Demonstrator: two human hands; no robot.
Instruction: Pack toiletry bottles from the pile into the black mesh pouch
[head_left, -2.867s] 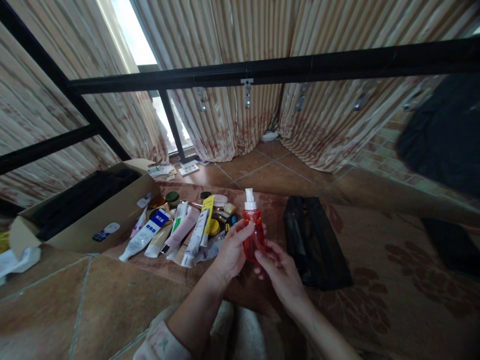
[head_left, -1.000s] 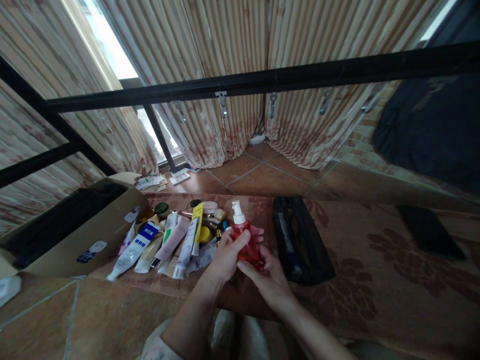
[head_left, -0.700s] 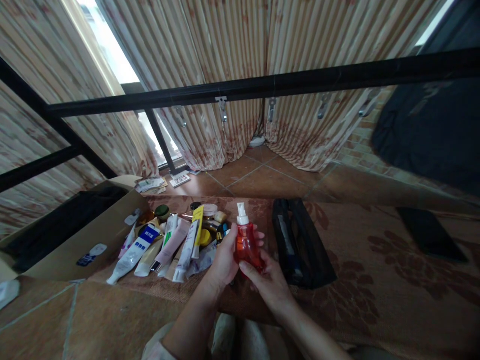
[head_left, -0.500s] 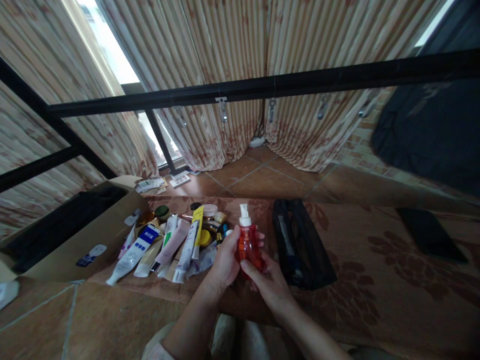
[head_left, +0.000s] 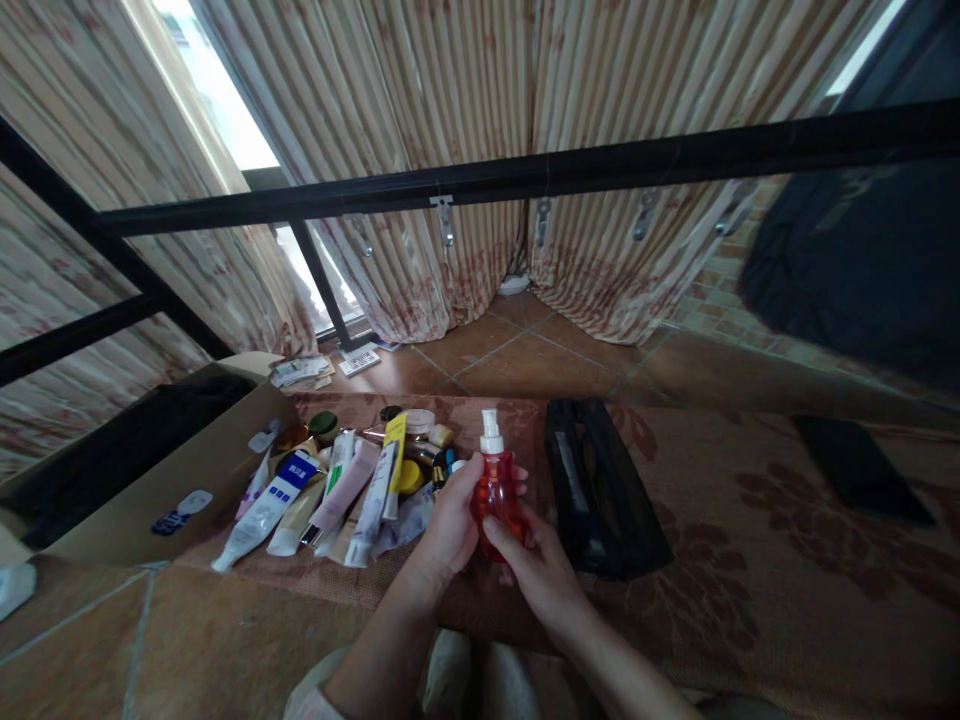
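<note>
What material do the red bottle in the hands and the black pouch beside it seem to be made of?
The red pump bottle, held by the left hand and the right hand, looks like glossy translucent plastic, since light glows through it; glass is possible. Its pump head is opaque white, probably plastic. The black pouch seems soft matte fabric, perhaps mesh: it sags and shows a pale item inside.

Both hands cover the lower half of the red pump bottle (head_left: 496, 488); its base and any label are hidden within the grip. Print on the tubes (head_left: 352, 490) at ten o'clock is too small to read. The cardboard box (head_left: 161, 470) runs past the left edge, its dark contents indistinct. At three o'clock, a flat black object (head_left: 862, 468) cannot be identified.
</note>
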